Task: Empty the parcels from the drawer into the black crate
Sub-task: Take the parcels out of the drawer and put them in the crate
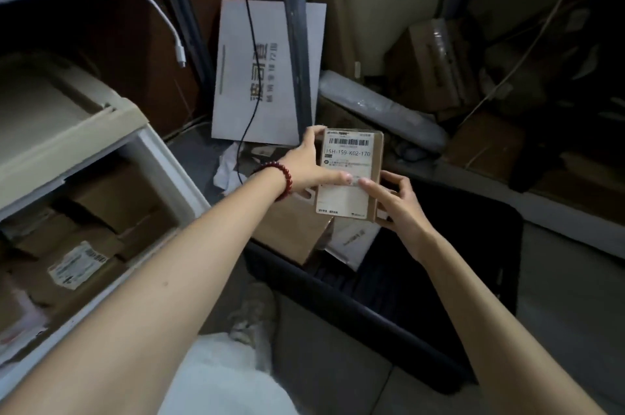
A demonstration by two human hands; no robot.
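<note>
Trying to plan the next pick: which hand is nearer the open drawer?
Left. The left hand holds the left edge of the parcel, on the side of the drawer; the right hand holds its lower right corner, farther off, over the black crate.

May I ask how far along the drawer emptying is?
Partly done: a brown box and a white box already lie in the black crate. The left hand and right hand hold a labelled parcel above it. Several parcels are left in the drawer.
</note>
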